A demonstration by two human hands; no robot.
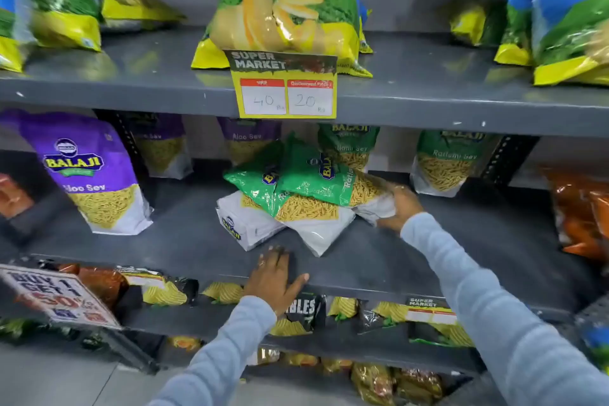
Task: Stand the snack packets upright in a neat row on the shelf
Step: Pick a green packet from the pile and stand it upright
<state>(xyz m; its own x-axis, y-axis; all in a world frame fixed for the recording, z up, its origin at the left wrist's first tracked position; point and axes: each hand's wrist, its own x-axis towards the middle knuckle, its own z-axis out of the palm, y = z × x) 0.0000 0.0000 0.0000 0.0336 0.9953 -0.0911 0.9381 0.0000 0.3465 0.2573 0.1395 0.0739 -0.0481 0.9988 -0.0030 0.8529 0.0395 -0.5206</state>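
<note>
Middle shelf (pixel 428 241), dark grey metal: three green Ratlami Sev packets (pixel 306 194) lie toppled in a loose overlapping heap near the centre, flat on the shelf board, none upright. Right hand (pixel 400 204) reaches in from the right and touches the right end of the topmost fallen packet (pixel 333 180), fingers curled against its white bottom edge; cannot tell if it is actually gripping or just pressing, thumb hidden. Left hand (pixel 276 277) rests palm down on the front lip of the same shelf, fingers spread flat, holding nothing, just in front of the heap and apart from it. Both arms in light blue-grey sleeves. Behind the heap two more green packets stand upright at the back, one (pixel 347 145) just behind the pile, another (pixel 445 161) further right. Left side of the shelf: a purple Aloo Sev packet (pixel 92 175) stands near the front, leaning a bit, with two more purple ones (pixel 161 145) upright at the back. Orange packets (pixel 583 208) at far right edge. Upper shelf has blue-yellow chip bags (pixel 286 6), upright, and a yellow price tag (pixel 285 89) on its front edge reading 40 and 20. Lower shelf holds dark chip bags (pixel 303 310), partly hidden, and a tilted Buy 1 Get 1 sign (pixel 56 297) at left.
</note>
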